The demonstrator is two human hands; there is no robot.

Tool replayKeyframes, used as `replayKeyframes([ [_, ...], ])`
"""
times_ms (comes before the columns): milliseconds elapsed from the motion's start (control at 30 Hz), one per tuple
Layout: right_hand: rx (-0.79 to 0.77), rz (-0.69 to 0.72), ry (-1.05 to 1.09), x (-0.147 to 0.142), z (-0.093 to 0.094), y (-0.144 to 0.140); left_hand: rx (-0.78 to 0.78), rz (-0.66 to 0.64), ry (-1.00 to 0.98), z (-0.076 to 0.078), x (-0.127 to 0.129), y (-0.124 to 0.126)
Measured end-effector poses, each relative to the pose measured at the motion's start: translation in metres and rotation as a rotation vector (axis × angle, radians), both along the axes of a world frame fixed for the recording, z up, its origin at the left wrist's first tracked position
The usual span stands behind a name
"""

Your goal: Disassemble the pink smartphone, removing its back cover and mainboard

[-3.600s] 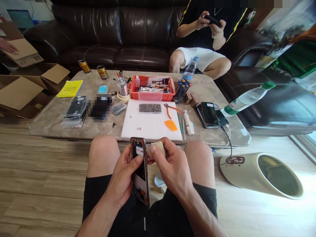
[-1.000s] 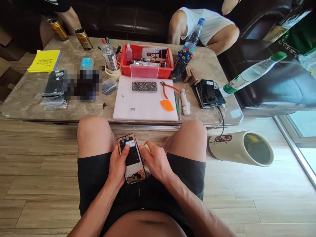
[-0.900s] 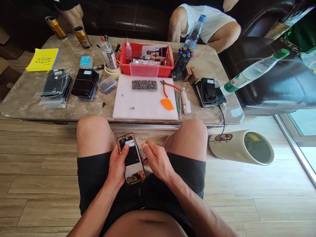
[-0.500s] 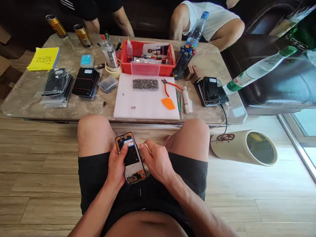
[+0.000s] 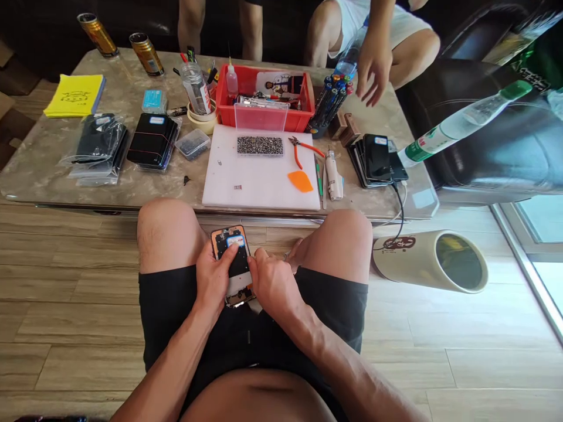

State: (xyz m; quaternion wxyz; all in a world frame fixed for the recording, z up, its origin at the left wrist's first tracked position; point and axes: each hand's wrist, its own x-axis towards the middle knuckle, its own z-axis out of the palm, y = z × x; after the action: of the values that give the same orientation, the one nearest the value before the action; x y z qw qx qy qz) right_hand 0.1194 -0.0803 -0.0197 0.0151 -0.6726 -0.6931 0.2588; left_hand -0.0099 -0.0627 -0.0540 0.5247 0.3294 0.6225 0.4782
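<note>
An opened phone frame (image 5: 232, 258) with an orange rim, a dark inner plate and a small white-and-blue label lies face up over my lap, between my knees. My left hand (image 5: 212, 280) holds it from the left side, thumb pressed near the label. My right hand (image 5: 273, 283) is closed against the frame's right edge; whatever it holds is hidden under the fingers.
A marble table (image 5: 53, 176) ahead carries a white mat (image 5: 259, 181), a screw tray (image 5: 259, 145), an orange pick (image 5: 300, 181), a red bin (image 5: 264, 117), stacked phones (image 5: 378, 159) and bagged parts (image 5: 99, 146). Another person's hand (image 5: 373, 65) reaches over the table's far right. A cream bin (image 5: 428, 261) lies on the floor.
The phone frame came down from upright in front of me to flat over my lap. My right hand moved in against its edge. Another person's hand came in over the far table.
</note>
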Motion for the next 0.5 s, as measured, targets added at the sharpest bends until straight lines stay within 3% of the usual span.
replayKeyframes([
  [300, -0.115, -0.049, 0.141, 0.010, -0.010, -0.027, -0.092, 0.003, -0.038, -0.017, 0.005, 0.004],
  [433, -0.057, -0.108, 0.183, 0.012, -0.016, -0.044, -0.078, -0.010, -0.013, -0.013, 0.005, -0.001],
  [500, 0.018, -0.125, 0.204, 0.008, -0.033, -0.056, -0.057, -0.030, 0.012, -0.012, 0.002, -0.002],
])
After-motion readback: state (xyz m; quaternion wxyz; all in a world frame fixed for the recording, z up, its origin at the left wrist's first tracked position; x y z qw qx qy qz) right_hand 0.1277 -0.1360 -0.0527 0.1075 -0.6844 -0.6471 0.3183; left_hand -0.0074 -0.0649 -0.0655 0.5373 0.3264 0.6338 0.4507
